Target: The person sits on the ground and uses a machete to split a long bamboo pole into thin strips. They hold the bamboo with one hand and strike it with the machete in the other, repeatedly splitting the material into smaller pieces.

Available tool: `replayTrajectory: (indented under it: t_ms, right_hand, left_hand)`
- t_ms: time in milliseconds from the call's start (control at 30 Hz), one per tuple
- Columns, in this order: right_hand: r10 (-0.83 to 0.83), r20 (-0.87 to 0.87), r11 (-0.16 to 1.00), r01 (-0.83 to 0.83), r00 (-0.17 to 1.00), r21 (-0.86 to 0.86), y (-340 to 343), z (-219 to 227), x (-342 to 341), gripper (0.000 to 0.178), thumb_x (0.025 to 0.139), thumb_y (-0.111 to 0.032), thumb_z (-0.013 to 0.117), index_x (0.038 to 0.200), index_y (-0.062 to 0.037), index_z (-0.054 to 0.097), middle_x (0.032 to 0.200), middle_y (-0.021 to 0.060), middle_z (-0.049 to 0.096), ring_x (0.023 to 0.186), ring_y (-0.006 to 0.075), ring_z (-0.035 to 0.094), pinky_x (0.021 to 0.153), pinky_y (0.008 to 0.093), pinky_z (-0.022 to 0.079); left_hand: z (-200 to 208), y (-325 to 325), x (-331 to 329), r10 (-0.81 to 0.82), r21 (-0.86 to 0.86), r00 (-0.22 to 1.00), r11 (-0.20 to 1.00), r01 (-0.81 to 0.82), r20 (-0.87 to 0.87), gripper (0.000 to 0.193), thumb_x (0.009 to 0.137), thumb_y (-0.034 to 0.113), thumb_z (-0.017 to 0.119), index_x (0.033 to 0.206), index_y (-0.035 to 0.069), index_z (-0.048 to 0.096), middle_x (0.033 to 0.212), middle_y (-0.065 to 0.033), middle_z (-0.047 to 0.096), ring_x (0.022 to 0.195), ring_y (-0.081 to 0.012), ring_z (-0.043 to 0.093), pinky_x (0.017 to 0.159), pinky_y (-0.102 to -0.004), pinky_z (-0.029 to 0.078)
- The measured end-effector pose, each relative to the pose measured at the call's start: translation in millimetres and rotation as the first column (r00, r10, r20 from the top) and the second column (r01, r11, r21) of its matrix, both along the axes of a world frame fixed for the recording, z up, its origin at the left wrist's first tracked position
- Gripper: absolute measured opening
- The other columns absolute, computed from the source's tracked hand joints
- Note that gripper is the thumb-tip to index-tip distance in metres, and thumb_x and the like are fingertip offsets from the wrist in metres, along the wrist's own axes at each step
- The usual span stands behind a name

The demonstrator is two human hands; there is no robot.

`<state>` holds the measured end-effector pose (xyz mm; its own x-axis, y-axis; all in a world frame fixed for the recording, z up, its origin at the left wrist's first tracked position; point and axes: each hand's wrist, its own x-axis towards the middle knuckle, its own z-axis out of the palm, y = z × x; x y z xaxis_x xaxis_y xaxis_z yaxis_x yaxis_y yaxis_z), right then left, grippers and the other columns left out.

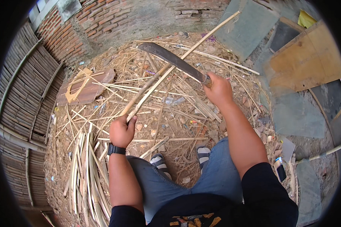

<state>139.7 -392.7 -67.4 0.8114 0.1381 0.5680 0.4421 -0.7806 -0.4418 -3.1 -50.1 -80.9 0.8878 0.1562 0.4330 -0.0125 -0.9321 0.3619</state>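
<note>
My left hand (121, 131), with a black watch on its wrist, is closed around the near end of a long pale bamboo strip (150, 92). A browner bamboo length (144, 89) also runs from that fist up to the blade; I cannot tell whether the two are joined there. The pale strip reaches past the blade toward the far right. In my right hand (218, 90) is the handle of a machete (174, 60). Its dark, broad blade points to the far left and crosses the bamboo, touching or very close to it.
Bamboo strips (88, 170) lie bundled beside my left arm. Splinters and rubble cover the ground around my sandalled feet (203, 155). A rusty sheet (85, 87) lies at left, near a bamboo fence (22, 90). A brick wall (98, 20) stands behind; flat panels (303, 56) lie at right.
</note>
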Motion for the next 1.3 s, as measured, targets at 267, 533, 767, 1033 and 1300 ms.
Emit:
replayTrajectory:
  t_ms: [267,533,767,1033,1300]
  right_hand:
    - [0.308,-0.164,0.906,-0.342,0.937,-0.250,47,14,-46,0.027,0.077,-0.022,0.077,0.095,-0.0105,0.060,0.080,0.0105,0.067,0.079,0.0327,0.068,0.070,0.0462,0.053]
    - [0.346,0.083,0.924,-0.324,0.934,-0.204,29,26,-53,0.029,0.065,-0.014,0.078,0.089,-0.0109,0.061,0.076,0.0083,0.063,0.074,0.0314,0.063,0.071,0.0435,0.048]
    - [0.372,0.206,0.922,-0.334,0.905,-0.196,28,34,-59,0.032,0.061,-0.011,0.077,0.088,-0.0108,0.061,0.073,0.0059,0.061,0.072,0.0301,0.062,0.069,0.0421,0.045]
    - [0.411,0.242,0.906,-0.365,0.879,-0.213,38,30,-57,0.032,0.059,-0.009,0.077,0.086,-0.0104,0.060,0.072,0.0058,0.060,0.072,0.0295,0.062,0.067,0.0419,0.044]
    - [0.401,0.267,0.909,-0.345,0.876,-0.233,38,35,-59,0.028,0.060,-0.008,0.075,0.081,-0.0095,0.057,0.069,0.0062,0.058,0.068,0.0296,0.060,0.064,0.0413,0.043]
  left_hand:
    - [3,-8,-2,-0.104,-0.238,0.994,0.967,0.096,-0.024,0.049,0.095,0.040,0.068,0.073,-0.001,0.051,0.053,-0.0132,0.045,0.049,-0.0172,0.039,0.048,-0.0368,0.035]
    - [18,-13,-15,-0.173,-0.213,0.981,0.959,0.188,0.088,0.043,0.093,0.030,0.072,0.074,-0.002,0.051,0.054,-0.0123,0.045,0.050,-0.0161,0.039,0.047,-0.0340,0.034]
    - [24,-20,-19,-0.199,-0.278,0.962,0.928,0.246,0.187,0.029,0.091,0.025,0.074,0.095,-0.003,0.068,0.061,-0.0125,0.057,0.048,-0.0148,0.051,0.045,-0.0298,0.039]
    - [22,-16,-17,-0.292,-0.334,0.928,0.872,0.358,0.232,0.023,0.093,0.015,0.071,0.106,-0.003,0.070,0.077,-0.0117,0.068,0.060,-0.0113,0.059,0.050,-0.0254,0.047]
    - [26,-17,-20,-0.268,-0.316,0.947,0.895,0.313,0.178,0.024,0.094,0.019,0.070,0.106,-0.002,0.070,0.073,-0.0133,0.066,0.053,-0.0153,0.057,0.047,-0.0280,0.043]
